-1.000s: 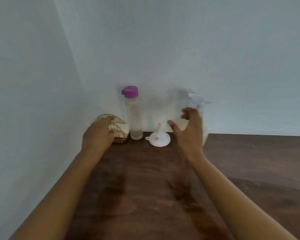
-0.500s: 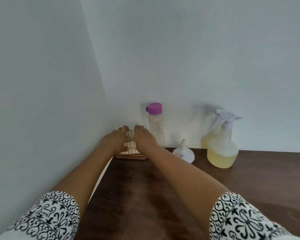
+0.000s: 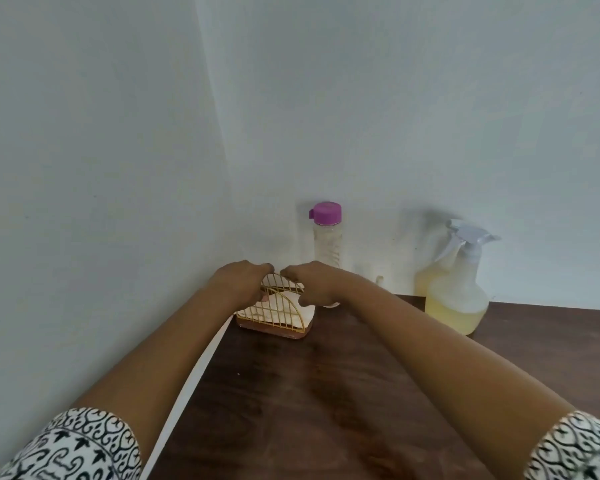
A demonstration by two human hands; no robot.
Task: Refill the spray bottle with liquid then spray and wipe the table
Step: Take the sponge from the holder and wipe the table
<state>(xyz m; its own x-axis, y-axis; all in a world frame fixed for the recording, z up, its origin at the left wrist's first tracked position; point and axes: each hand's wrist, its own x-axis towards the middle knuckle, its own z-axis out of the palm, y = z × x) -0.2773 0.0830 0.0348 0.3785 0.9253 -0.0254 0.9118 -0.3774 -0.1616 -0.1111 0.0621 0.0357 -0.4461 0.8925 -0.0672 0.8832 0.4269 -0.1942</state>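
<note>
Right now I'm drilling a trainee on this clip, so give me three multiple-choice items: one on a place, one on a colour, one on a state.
1. Where does the spray bottle stand?
A. right of the capped bottle
B. left of the napkin holder
C. on the floor

2. What colour is the cap?
A. green
B. purple
C. black

3. What are the left hand and right hand doing?
A. holding the spray bottle
B. resting flat
C. both at the napkin holder

Key: 1 A, it stands farthest right; 2 B, the cap is purple; 3 C, both hands meet at its wire top.
</note>
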